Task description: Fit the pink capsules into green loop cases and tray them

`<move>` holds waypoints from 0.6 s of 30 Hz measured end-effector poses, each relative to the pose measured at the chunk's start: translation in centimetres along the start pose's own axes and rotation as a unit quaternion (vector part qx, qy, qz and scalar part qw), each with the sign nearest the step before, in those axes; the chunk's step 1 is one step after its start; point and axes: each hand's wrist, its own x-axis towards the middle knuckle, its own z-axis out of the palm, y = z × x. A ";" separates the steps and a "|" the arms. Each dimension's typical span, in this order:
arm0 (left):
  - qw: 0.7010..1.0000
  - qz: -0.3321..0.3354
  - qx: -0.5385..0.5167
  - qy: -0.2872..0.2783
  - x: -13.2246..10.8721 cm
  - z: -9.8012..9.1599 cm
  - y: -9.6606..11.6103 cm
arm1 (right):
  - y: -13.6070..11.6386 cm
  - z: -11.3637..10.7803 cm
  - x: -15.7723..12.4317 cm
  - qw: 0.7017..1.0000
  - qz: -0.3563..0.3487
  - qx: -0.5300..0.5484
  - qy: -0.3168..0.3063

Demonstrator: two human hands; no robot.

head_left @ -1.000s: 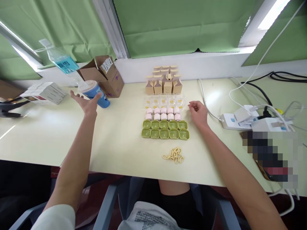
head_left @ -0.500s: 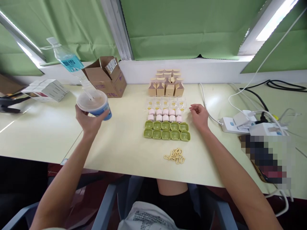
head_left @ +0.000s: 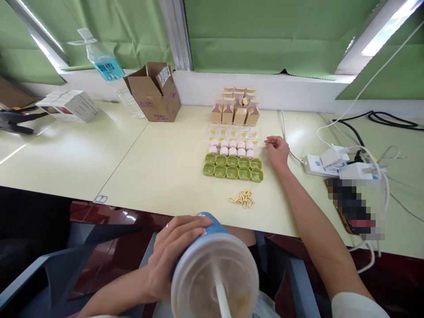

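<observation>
My left hand [head_left: 175,251] is wrapped round a blue drink cup [head_left: 215,227] with a translucent lid and a white straw [head_left: 221,287]. The cup is close to me, over the table's front edge and my lap, its lid tilted toward my face. My right hand [head_left: 277,150] rests on the table with loosely bent fingers and nothing visible in them. Left of it sit clear plastic cups [head_left: 233,132] with yellow marks, rows of small pink pieces [head_left: 232,152] and two rows of green square dishes [head_left: 232,172]. A pile of cream-coloured loops [head_left: 243,199] lies nearer me.
Open-topped small cardboard boxes [head_left: 240,115] stand at the back. A larger carton [head_left: 155,101], a bottle with a blue label [head_left: 109,68] and white boxes [head_left: 71,106] are at the left. Power strips [head_left: 319,167], cables and a partly blurred phone-like object [head_left: 341,207] lie at the right.
My left hand has brought the cup from the left side of the table toward me and to the right, near my face. My right hand stays beside the rows.
</observation>
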 end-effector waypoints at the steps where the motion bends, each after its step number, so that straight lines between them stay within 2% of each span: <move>1: 0.999 0.030 -0.008 -0.005 0.2 0.3 0.5 | 0.0 0.0 0.0 1.000 0.000 -0.001 -0.002; 3: 0.998 0.058 -0.008 -0.009 0.6 0.6 1.0 | 0.1 0.0 0.1 1.000 -0.001 -0.003 -0.006; 7: 0.997 0.065 0.008 0.029 0.8 1.2 1.1 | 0.5 0.0 0.3 1.000 -0.005 -0.006 -0.010; 10: 0.997 0.070 -0.015 0.011 0.3 1.8 1.0 | 0.7 0.0 0.4 1.000 -0.008 -0.007 -0.012; 18: 0.996 0.004 -0.082 -0.029 -2.4 3.1 1.2 | 0.8 -0.1 0.4 1.000 -0.008 -0.007 -0.015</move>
